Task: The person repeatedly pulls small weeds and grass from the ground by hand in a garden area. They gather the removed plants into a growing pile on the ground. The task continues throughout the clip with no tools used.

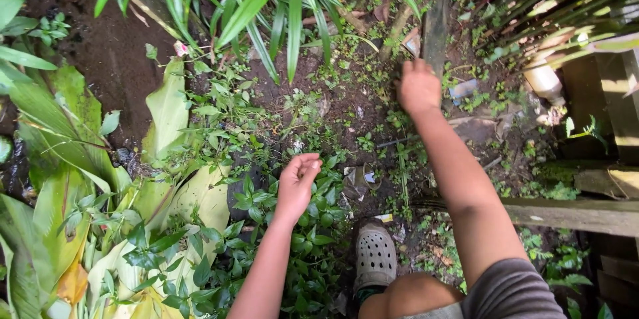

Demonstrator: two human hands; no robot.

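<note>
My left hand (297,184) hovers over a patch of small green weeds (286,216), fingers loosely curled, thumb and fingertips close together; I cannot see anything held in it. My right hand (418,86) reaches far forward with fingers closed down into low weeds (399,119) on dark soil, next to a dark upright board (436,29). What it grips is hidden under the hand. My foot in a grey perforated clog (375,256) stands on the ground between my arms.
Large yellow-green fallen leaves (170,109) lie at the left. A long-leaved plant (266,0) hangs over the top. Wooden planks (579,216) and a plastic bottle (544,81) sit at the right. Scraps of litter (462,89) dot the soil.
</note>
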